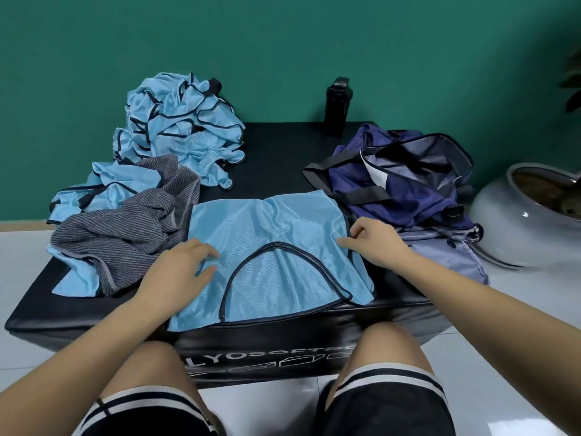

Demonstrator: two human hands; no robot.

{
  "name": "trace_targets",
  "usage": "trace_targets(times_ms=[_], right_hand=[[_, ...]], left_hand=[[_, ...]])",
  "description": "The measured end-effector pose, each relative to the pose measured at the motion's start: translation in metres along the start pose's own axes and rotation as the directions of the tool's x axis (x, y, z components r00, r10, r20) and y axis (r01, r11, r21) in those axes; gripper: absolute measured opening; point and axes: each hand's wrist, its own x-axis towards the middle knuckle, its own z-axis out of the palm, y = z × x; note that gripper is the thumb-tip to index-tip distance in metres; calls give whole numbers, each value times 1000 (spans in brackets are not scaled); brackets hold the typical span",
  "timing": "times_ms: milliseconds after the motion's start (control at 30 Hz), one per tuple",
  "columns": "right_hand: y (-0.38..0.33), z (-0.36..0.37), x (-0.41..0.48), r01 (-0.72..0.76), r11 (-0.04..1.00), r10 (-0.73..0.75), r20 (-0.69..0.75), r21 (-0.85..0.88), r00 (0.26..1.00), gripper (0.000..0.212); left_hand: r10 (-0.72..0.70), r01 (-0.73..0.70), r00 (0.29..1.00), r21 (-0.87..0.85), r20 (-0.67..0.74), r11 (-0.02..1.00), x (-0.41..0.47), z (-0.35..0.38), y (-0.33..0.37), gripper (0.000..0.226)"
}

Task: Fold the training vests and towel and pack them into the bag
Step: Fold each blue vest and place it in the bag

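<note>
One light-blue mesh vest (267, 234) lies spread at the near edge of the black padded box (276, 158). One grey striped towel (125, 228) sits at its left edge, one navy fabric bag (408, 184) at its right edge and one black bottle (338, 105) at its far edge. The heap of tangled light-blue vests (182, 127) in the far left corner holds several, too knotted to count.

Shiny blue mesh vest (267, 243), ribbed grey towel (125, 228), glossy black mat (276, 152).
</note>
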Motion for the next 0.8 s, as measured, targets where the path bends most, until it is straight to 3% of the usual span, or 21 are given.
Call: trace_targets(times_ms=[167,333,533,700,800], right_hand=[[-6,1,6,22,998,-16,-102,57,995,13],[-2,-5,7,17,990,9,-180,142,984,10],[10,-3,11,-20,994,28,-77,107,997,26],[6,-5,2,64,995,-63,-9,79,998,49],[6,-4,-1,34,989,-37,23,145,999,60]], left_hand=[[-305,272,925,-163,-227,948,3,-17,-6,40],[-407,386,910,-186,-86,903,10,-21,-17,58],[-396,374,917,-239,-52,896,25,-21,-11,67],[-401,373,916,-312,-27,874,37,-23,-2,67],[-457,391,890,-502,-8,771,46,-29,3,53]])
